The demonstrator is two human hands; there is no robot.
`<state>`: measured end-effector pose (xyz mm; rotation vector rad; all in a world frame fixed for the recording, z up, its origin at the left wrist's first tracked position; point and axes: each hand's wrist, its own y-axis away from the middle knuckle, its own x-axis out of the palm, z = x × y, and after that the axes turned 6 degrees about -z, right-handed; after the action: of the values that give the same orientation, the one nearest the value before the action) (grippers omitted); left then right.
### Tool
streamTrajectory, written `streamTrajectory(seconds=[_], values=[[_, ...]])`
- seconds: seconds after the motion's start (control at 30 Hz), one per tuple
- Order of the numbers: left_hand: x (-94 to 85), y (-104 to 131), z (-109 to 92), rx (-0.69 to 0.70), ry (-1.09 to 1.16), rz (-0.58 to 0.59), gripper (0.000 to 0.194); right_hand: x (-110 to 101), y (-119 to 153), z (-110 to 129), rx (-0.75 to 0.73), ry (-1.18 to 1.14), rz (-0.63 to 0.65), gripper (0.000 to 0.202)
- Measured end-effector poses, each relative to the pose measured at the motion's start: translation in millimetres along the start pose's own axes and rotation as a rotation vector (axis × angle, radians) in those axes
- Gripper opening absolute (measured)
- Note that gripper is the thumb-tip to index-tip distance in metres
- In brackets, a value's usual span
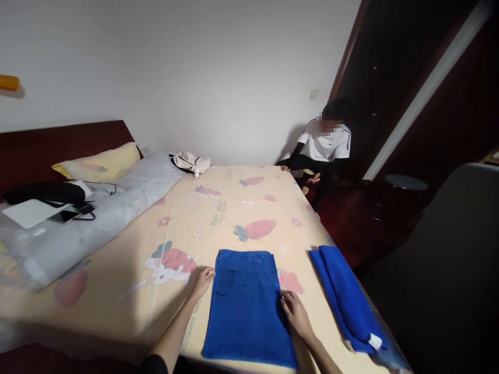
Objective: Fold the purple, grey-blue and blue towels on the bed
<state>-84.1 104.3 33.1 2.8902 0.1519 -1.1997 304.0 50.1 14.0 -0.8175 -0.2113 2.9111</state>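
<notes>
A blue towel [245, 306], folded into a rectangle, lies flat on the bed in front of me, with a few dark creases or marks near its upper part. At its left edge, my left hand [203, 282] has its fingertips drawn together on the cloth. My right hand [296, 312] is at the opposite edge, lower down, with its fingers curled and pinching the side of the towel. Off to the right, a second blue towel [346, 298], folded long and narrow with a white tag, lies apart from both hands near the bed's edge.
The bed [187, 208] has a cream sheet printed with carrots. A grey quilt [120, 200], yellow pillow [101, 161], white bag [192, 162] and dark devices with cables lie along the left. A person [323, 140] sits beyond the far right corner; a round stool [405, 182] stands right.
</notes>
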Motion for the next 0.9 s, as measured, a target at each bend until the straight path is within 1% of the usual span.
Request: streamTrajectory(seconds=[0.07, 0.17, 0.27, 0.33, 0.4, 0.5, 0.7, 0.77, 0.87, 0.9], values=[[8.3, -32, 3, -0.068, 0.024, -0.045, 0.026, 10, -33, -5, 0.035, -0.012, -0.042, 0.041], [23.7, -67, 3, -0.154, 0.048, -0.072, 0.037, 23, -79, -13, 0.092, -0.026, -0.099, 0.045], [39.6, -91, 0, -0.223, 0.06, -0.054, 0.038, 35, -114, -21, 0.156, -0.068, -0.124, 0.047], [47.6, -100, -1, -0.254, 0.056, -0.028, 0.038, 42, -131, -25, 0.192, -0.107, -0.122, 0.049], [52.2, -106, -1, -0.267, 0.045, -0.007, 0.038, 47, -141, -29, 0.215, -0.144, -0.112, 0.049], [53.4, -109, 0, -0.257, 0.023, 0.005, 0.038, 51, -148, -33, 0.225, -0.181, -0.1, 0.045], [42.6, -108, -1, -0.188, -0.057, -0.019, 0.039, 47, -153, -37, 0.183, -0.164, -0.108, 0.038], [36.2, -105, -4, -0.154, -0.098, -0.038, 0.032, 47, -154, -38, 0.163, -0.136, -0.107, 0.036], [26.9, -100, -10, -0.082, -0.169, -0.065, 0.013, 49, -156, -38, 0.146, -0.082, -0.095, 0.035], [24.7, -98, -13, -0.055, -0.193, -0.072, 0.011, 50, -155, -39, 0.142, -0.061, -0.09, 0.035]])
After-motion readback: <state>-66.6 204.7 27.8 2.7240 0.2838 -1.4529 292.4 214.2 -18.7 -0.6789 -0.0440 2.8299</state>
